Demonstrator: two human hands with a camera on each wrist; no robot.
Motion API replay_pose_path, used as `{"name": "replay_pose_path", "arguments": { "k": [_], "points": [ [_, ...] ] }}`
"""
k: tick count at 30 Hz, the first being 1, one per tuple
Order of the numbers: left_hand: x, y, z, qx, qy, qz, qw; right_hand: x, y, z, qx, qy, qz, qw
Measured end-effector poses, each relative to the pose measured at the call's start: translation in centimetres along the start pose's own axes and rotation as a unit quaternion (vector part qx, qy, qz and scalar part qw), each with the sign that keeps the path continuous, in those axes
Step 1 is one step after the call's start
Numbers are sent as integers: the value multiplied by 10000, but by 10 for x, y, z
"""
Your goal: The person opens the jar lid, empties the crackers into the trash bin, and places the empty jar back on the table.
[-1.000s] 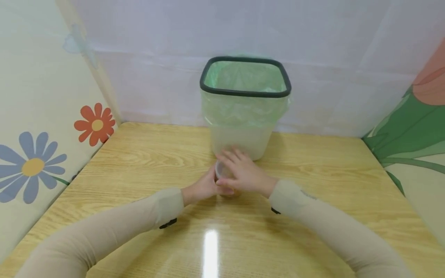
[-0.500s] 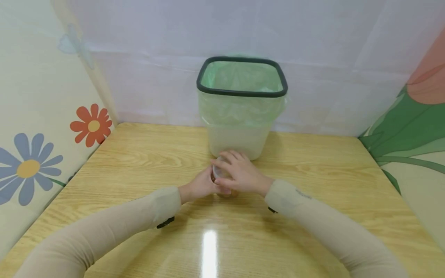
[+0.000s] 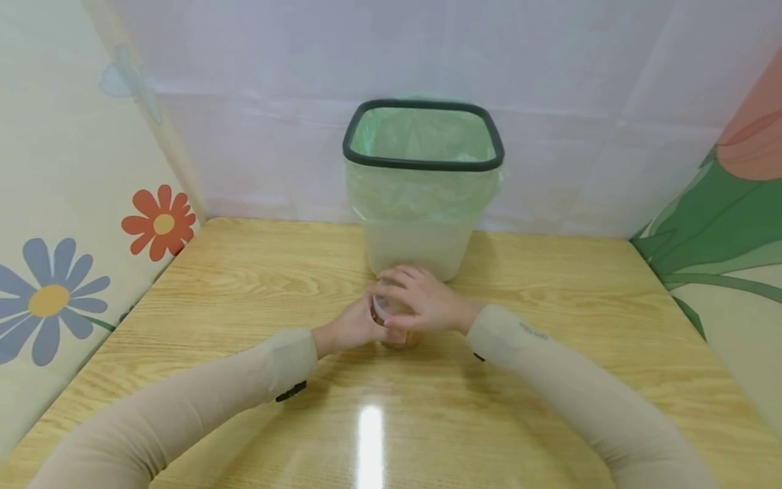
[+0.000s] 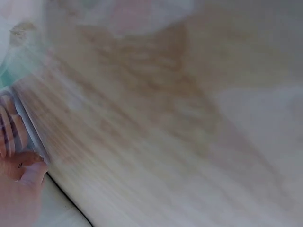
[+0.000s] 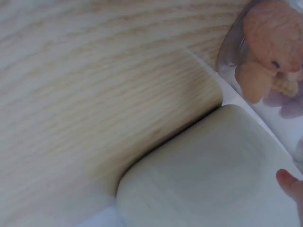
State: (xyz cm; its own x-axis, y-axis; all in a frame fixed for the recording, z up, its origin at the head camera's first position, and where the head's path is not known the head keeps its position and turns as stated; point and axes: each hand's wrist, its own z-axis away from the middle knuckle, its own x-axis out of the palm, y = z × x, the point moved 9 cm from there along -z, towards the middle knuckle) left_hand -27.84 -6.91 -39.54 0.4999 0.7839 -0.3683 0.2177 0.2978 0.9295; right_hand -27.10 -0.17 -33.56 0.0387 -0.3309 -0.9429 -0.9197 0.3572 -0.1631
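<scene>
Clearly, both hands meet over 1 small container (image 3: 376, 317) near the middle of the desk (image 3: 269, 272), just in front of the bin (image 3: 415, 244). The left hand (image 3: 354, 327) has its grip curled round the container's side, with the thumb across the near face. The right hand (image 3: 427, 302) lies over the top, its fingers curved across the pale lid (image 3: 382, 305) and its thumb at the near edge, so its grip holds the lid. The lid sits on the container, whose contents look brown where a sliver shows between the hands; the rest is hidden.

The bin stands upright against the back wall (image 3: 275, 156), with a dark rim (image 3: 421, 164) round its mouth and a pale green liner (image 3: 421, 193) folded over its outside. I cannot tell whether the right hand's fingertips touch it.

Beige sleeves (image 3: 208, 387) cover both forearms, and 1 black strap (image 3: 291, 392) shows under the left wrist. On the left wall are 1 red flower (image 3: 160, 223) and 1 blue flower (image 3: 51, 301); green leaves (image 3: 721, 224) mark the right wall. The left wrist view is blurred.
</scene>
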Motion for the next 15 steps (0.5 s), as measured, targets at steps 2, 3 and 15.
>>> {"name": "replay_pose_path", "arguments": {
  "k": [2, 3, 15],
  "points": [
    [0, 1, 0, 15, -25, -25, 10000, 0, -1, -1, -14, -95, 84, 9999],
    [0, 1, 0, 20, -43, -31, 10000, 0, -2, -1, -18, -140, 164, 9998],
    [2, 2, -7, 493, -492, -47, 9976, 5, -11, -6, 629, -621, 652, 9939]
  ]
}}
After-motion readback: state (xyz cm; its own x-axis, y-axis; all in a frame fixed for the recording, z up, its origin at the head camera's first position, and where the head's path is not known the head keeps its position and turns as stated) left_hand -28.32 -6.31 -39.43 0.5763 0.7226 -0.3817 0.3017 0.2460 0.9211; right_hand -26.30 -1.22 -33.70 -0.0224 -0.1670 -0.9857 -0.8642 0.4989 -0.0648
